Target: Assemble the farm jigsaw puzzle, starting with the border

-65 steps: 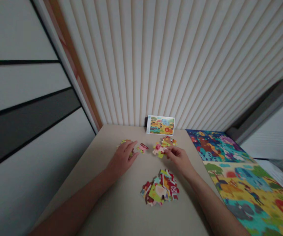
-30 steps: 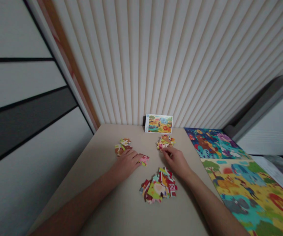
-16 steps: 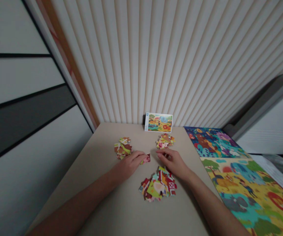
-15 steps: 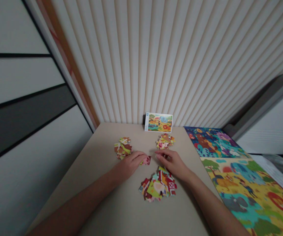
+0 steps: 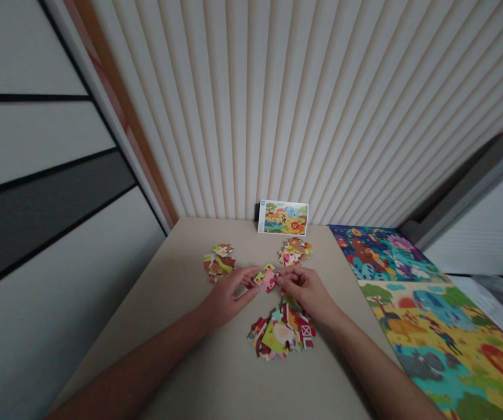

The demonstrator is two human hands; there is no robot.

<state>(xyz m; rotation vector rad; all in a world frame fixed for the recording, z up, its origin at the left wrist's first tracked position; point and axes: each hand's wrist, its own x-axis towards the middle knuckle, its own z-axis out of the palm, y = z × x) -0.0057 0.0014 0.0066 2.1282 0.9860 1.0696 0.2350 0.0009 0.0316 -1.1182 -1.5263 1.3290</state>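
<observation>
A pink and yellow-green jigsaw puzzle piece [image 5: 269, 280] is between my hands, over the middle of the table. My right hand [image 5: 306, 289] pinches its right edge between thumb and fingers. On the other side, my left hand [image 5: 229, 296] has its thumb and fingers apart, with the fingertips close to the piece's left edge. Whether they touch it is hard to see. Just below the hands lies a loose pile of jigsaw pieces [image 5: 280, 335], some with red barn parts. Smaller piles sit at the upper left [image 5: 219, 265] and upper right [image 5: 295, 251].
A picture card [image 5: 283, 217] with animals stands at the table's back edge, before a pleated cream panel [image 5: 251, 116]. Along the right side lie a dark blue picture puzzle [image 5: 382, 251] and a yellow animal puzzle [image 5: 443, 344]. White drawer fronts [image 5: 59, 280] rise on the left.
The pink piece, partly under my left fingers before, is now turned and gripped by my right hand. My left thumb and fingers have spread apart. The piles look the same.
</observation>
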